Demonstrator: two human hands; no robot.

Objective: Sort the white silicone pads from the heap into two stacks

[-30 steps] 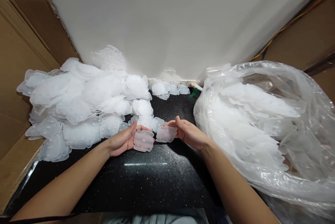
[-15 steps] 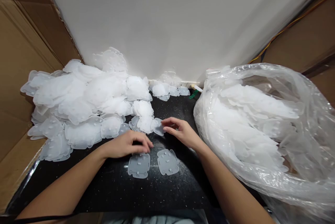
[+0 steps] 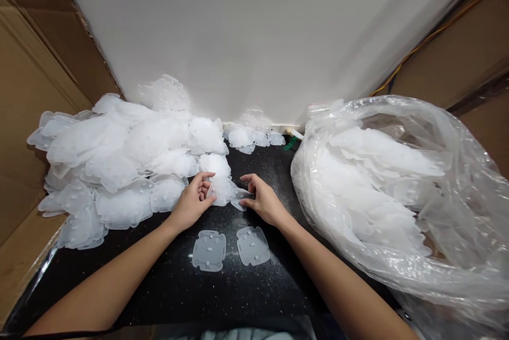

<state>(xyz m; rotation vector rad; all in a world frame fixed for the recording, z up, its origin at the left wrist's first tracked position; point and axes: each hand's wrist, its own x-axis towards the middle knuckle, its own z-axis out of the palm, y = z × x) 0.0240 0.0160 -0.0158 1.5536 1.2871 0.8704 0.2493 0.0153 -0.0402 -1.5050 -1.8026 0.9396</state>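
Two thin, translucent plastic plates with small raised studs lie flat on the black speckled tabletop, a left plate [image 3: 209,251] and a right plate [image 3: 253,246]. Beyond them is a small stack of similar plates [image 3: 219,191]. My left hand [image 3: 194,199] is at the stack's left edge, thumb and index finger apart and the other fingers curled, gripping nothing that I can see. At the stack's right side, my right hand [image 3: 260,199] has the edge of one translucent plastic plate [image 3: 237,195] between thumb and fingers; that plate looks slightly tilted.
A large heap of the same plates [image 3: 131,144] covers the left back of the tabletop [image 3: 167,287]. On the right stands an open clear plastic bag [image 3: 318,223] holding many more. Several plates [image 3: 242,136] lie by the white wall [image 3: 238,37]. Cardboard [image 3: 35,64] borders the left.
My left hand has moved away from above the left plate, up to the small stack. My right hand stays by the stack, its fingers shifted around the end plate.
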